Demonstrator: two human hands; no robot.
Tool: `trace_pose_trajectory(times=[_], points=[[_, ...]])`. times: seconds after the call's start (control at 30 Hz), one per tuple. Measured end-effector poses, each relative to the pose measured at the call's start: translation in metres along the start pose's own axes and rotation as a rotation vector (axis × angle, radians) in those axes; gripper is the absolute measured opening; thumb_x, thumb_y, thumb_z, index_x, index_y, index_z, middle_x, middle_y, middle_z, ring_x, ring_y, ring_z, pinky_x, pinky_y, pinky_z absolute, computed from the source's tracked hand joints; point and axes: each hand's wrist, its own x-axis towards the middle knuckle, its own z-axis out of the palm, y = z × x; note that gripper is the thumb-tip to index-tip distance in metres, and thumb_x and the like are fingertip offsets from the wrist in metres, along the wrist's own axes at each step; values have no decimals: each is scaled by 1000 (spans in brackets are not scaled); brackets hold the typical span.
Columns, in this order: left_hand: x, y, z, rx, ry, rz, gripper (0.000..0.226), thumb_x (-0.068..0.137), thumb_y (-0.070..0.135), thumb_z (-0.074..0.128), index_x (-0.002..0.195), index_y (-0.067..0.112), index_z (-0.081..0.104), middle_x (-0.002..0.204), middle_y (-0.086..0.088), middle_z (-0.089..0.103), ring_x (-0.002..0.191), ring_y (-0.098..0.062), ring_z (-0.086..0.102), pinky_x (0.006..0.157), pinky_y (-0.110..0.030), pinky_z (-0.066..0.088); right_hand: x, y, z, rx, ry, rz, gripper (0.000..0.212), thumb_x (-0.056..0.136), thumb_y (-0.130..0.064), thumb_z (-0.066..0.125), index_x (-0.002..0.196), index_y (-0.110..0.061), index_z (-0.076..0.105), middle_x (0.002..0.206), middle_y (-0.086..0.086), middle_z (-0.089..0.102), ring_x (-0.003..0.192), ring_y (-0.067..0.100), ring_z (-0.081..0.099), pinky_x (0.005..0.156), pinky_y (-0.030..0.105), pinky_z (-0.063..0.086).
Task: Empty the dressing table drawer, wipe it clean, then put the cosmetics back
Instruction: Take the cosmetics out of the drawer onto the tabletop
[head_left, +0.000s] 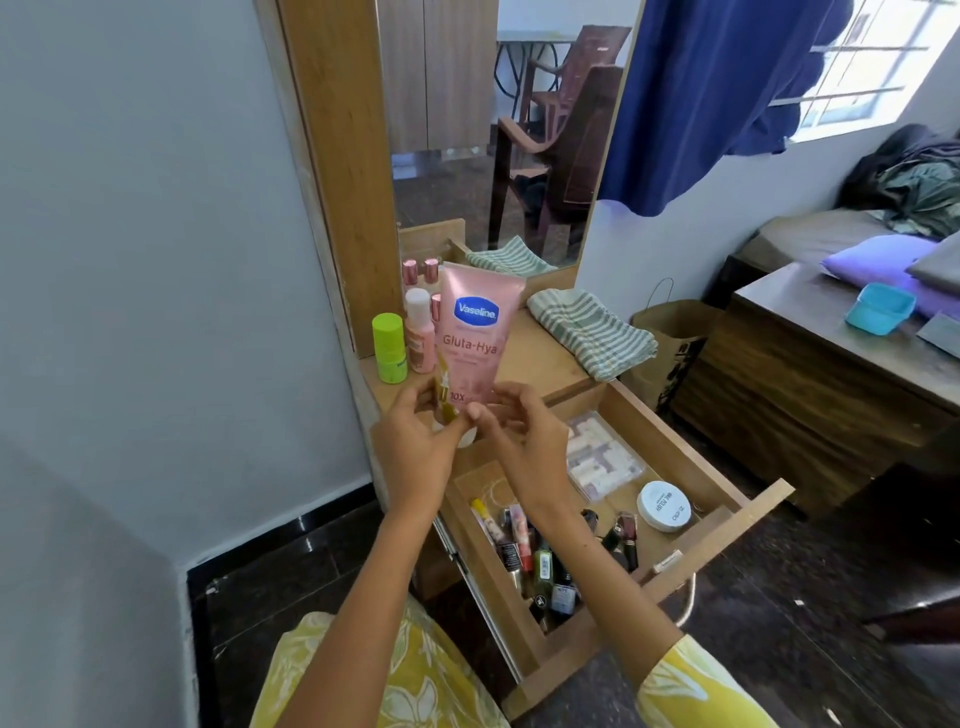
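Observation:
The wooden drawer (748, 512) of the dressing table stands pulled out. Inside lie several small bottles and lipsticks (545, 561), a white round jar (664, 506) and a clear packet (597, 457). My left hand (415, 441) pinches a small yellow-green sachet (82, 395) above the tabletop. My right hand (519, 436) hovers beside it with fingers curled at the base of a pink Vaseline tube (475, 332) that stands cap-down. Whether it grips the tube is unclear. A lime green bottle (389, 348) and a small pink bottle (420, 332) stand at the tabletop's left.
A folded striped cloth (592, 330) lies on the tabletop to the right, under the mirror (493, 130). A brown paper bag (670, 343) stands on the floor by a low wooden cabinet (810, 384). A blue curtain (717, 98) hangs at the window.

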Motion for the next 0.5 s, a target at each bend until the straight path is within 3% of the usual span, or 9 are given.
trace_pose_trajectory(times=[0.1,0.17,0.27,0.4,0.5], points=[[2,-10,8,58,-3,68,49,68,35,81,111,18,65,97,11,68,89,0,62,76,-13,49,4,4,6,63,21,84,33,77,-28,77,104,-17,63,93,-11,71,84,3,68,70,22,56],[5,-18,11,101,-46,99,53,69,34,81,116,17,63,103,7,70,93,-4,63,79,-24,53,11,8,7,85,40,112,33,77,-20,77,106,-14,63,91,-10,71,84,0,68,69,17,54],[12,-24,16,122,-135,143,57,73,21,80,125,17,59,110,6,69,99,-5,62,85,-29,53,24,15,8,87,74,125,34,80,-11,74,112,-9,62,93,-10,68,88,-5,65,69,8,49],[21,-26,24,250,-317,153,71,82,5,65,144,21,36,119,-6,64,106,-20,59,89,-40,51,39,25,12,69,81,141,43,83,-10,71,122,-9,55,109,-7,61,106,9,60,83,17,53],[24,-26,24,373,-428,160,73,88,5,57,148,26,22,127,-6,59,111,-27,53,97,-46,43,45,28,15,36,110,146,55,75,-14,79,124,-11,54,108,-9,60,104,9,60,75,11,50]])
